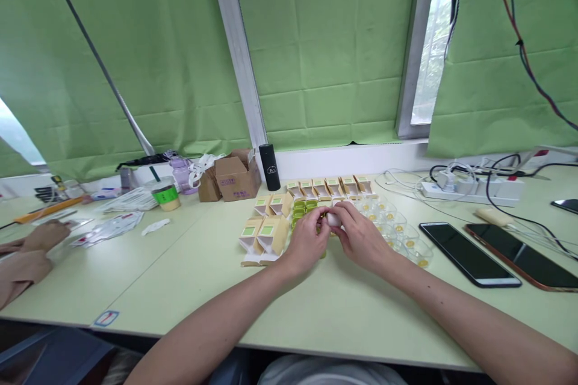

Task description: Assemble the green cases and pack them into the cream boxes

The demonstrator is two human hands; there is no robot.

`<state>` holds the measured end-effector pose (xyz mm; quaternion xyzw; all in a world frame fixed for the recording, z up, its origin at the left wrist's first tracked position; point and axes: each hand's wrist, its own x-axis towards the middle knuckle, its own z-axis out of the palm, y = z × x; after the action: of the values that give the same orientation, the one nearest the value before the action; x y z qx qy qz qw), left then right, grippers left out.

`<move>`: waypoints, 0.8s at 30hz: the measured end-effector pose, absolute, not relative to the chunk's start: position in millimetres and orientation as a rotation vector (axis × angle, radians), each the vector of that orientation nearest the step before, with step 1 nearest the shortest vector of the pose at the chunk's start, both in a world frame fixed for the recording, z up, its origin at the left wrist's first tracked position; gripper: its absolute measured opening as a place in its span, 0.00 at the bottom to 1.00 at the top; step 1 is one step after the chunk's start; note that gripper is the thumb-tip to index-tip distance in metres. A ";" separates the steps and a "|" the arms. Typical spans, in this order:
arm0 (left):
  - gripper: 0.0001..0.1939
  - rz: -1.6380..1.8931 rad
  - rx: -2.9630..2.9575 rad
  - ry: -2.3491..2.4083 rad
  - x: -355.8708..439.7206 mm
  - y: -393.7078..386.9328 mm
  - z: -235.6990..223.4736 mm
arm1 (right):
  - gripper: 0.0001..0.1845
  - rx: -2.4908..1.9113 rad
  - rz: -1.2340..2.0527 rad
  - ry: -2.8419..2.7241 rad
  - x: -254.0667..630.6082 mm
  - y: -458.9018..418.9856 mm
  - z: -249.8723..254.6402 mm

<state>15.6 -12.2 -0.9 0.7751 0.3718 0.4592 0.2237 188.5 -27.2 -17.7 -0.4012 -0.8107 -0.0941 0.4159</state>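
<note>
Both my hands meet over the middle of the table, fingertips almost touching. My right hand [359, 233] is closed in a pinch on a small white rounded piece [333, 220]. My left hand [309, 239] is closed against its left side; what those fingers grip is mostly hidden. Behind my left hand lie several small green cups [298, 210] in rows. To the left, open cream boxes [273, 236] with green labels stand in pairs, and a row of similar boxes [333, 186] runs behind. Clear cups [400, 224] with yellow centres spread out right of my hands, partly covered by my right hand.
Two phones [467, 252] [526, 255] lie at the right, near a white power strip [472, 189] with tangled cables. A black bottle [270, 167], a cardboard box [237, 175] and a drink cup [166, 195] stand behind. Another person's hands [43, 240] are at the far left.
</note>
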 end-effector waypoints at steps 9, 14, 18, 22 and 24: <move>0.16 1.218 2.170 1.110 17.4 -15.8 4.1 | 0.16 -1.044 -0.239 -2.015 184.0 -25.8 -19.8; 0.14 1.266 2.132 0.989 13.0 -11.8 5.1 | 0.16 -1.003 -0.065 -1.966 186.0 -25.9 -17.9; 0.16 1.264 2.209 0.869 4.3 -6.0 4.6 | 0.12 -0.937 0.173 -1.841 190.1 -24.7 -17.1; 0.22 1.237 2.207 0.849 0.2 -2.0 3.8 | 0.12 -0.902 0.522 -1.684 191.5 -24.3 -15.9; 0.23 1.229 2.157 0.880 0.8 -0.2 2.9 | 0.14 -0.896 0.668 -1.625 191.7 -24.0 -15.1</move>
<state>0.8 -0.2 2.9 0.7927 0.3232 0.4518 0.2510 191.7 -24.0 -15.1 -0.3787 -0.6872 0.2824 0.5520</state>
